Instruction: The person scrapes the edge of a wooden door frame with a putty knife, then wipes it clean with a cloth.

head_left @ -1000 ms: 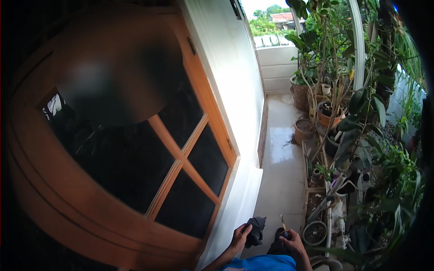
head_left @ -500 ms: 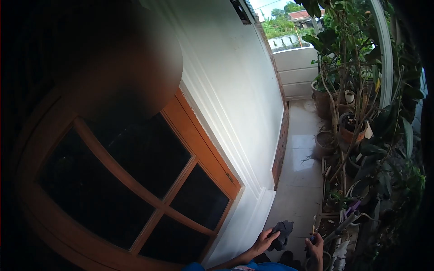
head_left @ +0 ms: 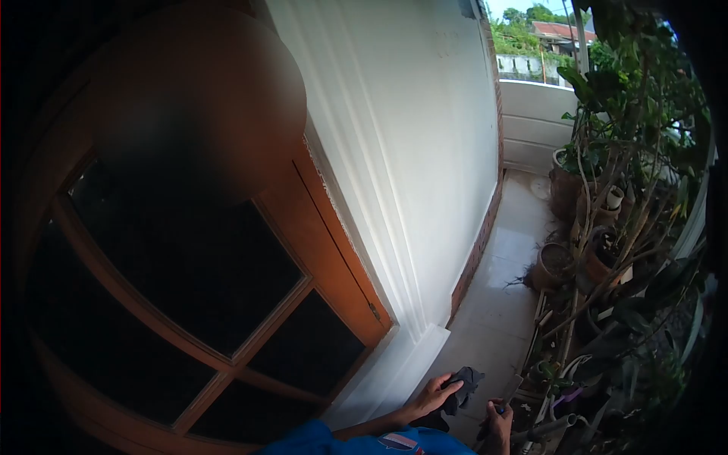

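Observation:
At the bottom of the view, my left hand is closed around a crumpled dark grey cloth. My right hand, a short way to its right, grips a slim tool with a blue handle. A thin blade or shaft points up and away from that fist; its exact kind is too small to make out. Cloth and tool are apart. Both hands are in front of my blue shirt, above the pale tiled floor.
An orange-brown wooden door with dark glass panes fills the left side, beside a white wall. Along the right stand several potted plants, including a clay pot. A grey pipe lies near my right hand. A low white wall closes the far end.
My view has turned a little, so the wall and plants look shifted. Both hands appear slightly further left, still holding the cloth and the tool. The tool's tip now tilts more to the right.

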`<state>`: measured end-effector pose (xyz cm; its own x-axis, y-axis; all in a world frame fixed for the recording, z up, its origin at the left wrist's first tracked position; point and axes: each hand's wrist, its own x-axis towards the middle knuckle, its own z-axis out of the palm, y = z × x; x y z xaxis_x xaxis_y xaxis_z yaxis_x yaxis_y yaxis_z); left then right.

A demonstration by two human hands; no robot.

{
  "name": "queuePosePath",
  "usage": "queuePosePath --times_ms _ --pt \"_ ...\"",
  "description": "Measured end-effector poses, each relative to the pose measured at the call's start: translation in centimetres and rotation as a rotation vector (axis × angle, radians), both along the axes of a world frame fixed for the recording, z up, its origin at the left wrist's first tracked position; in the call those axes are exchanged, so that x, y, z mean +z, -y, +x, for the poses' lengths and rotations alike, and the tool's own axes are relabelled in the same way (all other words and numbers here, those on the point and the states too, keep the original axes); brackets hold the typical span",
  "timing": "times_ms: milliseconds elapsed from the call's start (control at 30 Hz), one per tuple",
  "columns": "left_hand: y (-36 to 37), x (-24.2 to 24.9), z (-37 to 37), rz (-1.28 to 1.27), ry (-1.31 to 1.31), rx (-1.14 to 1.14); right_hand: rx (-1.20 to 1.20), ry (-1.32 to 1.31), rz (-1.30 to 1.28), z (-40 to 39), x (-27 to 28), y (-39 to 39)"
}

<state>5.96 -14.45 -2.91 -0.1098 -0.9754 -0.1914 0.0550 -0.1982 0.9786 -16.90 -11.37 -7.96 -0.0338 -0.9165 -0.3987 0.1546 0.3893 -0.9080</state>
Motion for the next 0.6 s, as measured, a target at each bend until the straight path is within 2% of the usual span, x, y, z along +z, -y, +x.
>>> queuePosePath --times_ms 100,233,333,367,467,600 --pt "3.4 0.0 1.9 -0.030 -0.112 0.024 0.091 0.001 0.024 1.9 1.7 5.0" --pt "5.6 5.9 4.5 -0.085 -0.190 0.070 0.277 -0.044 -0.028 4.0 3.6 11.3" --pt "6.2 7.5 5.9 -0.028 -0.278 0.132 0.321 -0.040 -0.077 5.3 4.8 14.7" --pt "6.2 7.5 6.3 -0.059 -0.197 0.172 0.328 -0.030 -0.088 5.6 5.0 15.1" --pt "6.2 9.2 7.1 -0.130 -0.317 0.302 0.356 0.036 -0.041 6.4 3.2 16.5" --pt "6.0 12.9 8.2 -0.307 -0.319 0.595 0.498 0.011 0.036 7.5 2.4 18.4"
